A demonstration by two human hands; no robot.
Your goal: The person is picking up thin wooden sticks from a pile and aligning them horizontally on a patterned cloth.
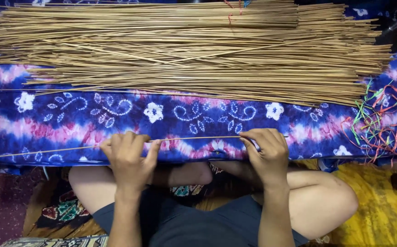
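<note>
Person's lap: dark shorts [198, 224] and bare crossed legs [317, 201], seated at the near edge of the view.

Blue, pink and white patterned batik cloth [70, 119]: spread flat across the whole width, just beyond the knees.

Pile of thin tan sticks [184, 45]: lying lengthwise on the far half of the cloth, ends ragged at the right.

Tangle of red and green plastic strings [381, 119]: on the cloth's right end, beside the stick ends.

Left hand [129, 158]: fingers curled closed, pinching a single thin tan stick [198, 137].

Right hand [266, 153]: fingers likewise curled onto the same stick, farther along.

Single stick: horizontal over the cloth's near edge, reaching leftward past the left hand.
</note>
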